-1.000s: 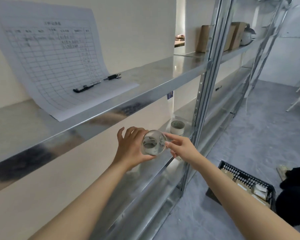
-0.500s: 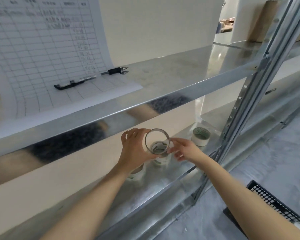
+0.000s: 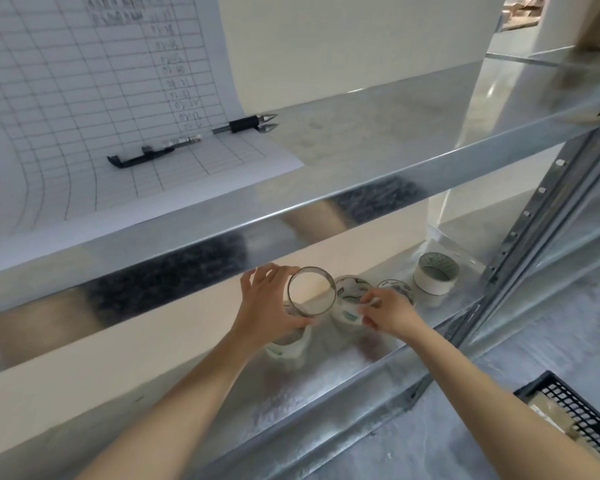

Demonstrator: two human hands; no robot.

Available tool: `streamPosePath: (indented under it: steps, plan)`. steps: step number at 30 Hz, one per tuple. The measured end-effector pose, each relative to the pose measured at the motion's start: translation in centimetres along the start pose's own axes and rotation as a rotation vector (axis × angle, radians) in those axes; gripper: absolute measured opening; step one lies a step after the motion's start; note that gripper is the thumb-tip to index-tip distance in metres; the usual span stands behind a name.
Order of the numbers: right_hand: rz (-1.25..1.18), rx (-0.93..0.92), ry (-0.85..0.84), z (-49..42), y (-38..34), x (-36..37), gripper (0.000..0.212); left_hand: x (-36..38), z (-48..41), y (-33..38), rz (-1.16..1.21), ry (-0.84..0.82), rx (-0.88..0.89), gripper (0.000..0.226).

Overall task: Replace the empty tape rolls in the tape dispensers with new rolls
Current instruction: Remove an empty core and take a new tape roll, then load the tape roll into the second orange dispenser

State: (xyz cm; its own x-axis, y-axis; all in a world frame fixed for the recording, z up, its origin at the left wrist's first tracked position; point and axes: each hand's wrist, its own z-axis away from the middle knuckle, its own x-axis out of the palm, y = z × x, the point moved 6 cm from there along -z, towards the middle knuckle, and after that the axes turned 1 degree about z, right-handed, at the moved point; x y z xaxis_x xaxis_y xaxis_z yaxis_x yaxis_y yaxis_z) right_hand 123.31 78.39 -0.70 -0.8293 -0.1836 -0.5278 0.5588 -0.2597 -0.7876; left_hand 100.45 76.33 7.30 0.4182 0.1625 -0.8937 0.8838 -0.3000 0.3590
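Below the middle of the frame, my left hand (image 3: 267, 306) is curled around an empty tape roll (image 3: 311, 291), a thin clear ring held up on edge so that the pale wall shows through its open centre. My fingers wrap over its top left rim and my thumb presses near its bottom edge, so that hand is closed on the ring. Just to its right, my right hand (image 3: 388, 311) reaches onto the lower shelf (image 3: 326, 382) and pinches a new tape roll (image 3: 352, 296), white with green print; the fingertips are on its side and the grip looks light, with the roll partly hidden behind the ring. Under my left hand another roll (image 3: 288, 344) sits flat on the shelf, mostly covered by my wrist. Behind my right hand a further printed roll (image 3: 397, 289) peeks out, and further right, toward the upright post (image 3: 534, 216), a wider white roll (image 3: 435, 277) stands apart from the rest. Across the upper left of the frame, the upper shelf (image 3: 378, 157) carries a ruled paper sheet (image 3: 94, 98) that curls up against the wall, with a black pen (image 3: 191, 140) lying across its lower part. At the lower right corner, a black mesh crate (image 3: 575, 410) rests on the grey floor (image 3: 499, 393).
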Motion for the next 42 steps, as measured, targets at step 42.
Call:
streamPosePath:
  steps: [42]
  plan:
    - [-0.254,-0.475,0.07,6.2,-5.8,-7.8,0.033,1.4,-0.3,6.7,0.138,-0.046,0.021,0.099]
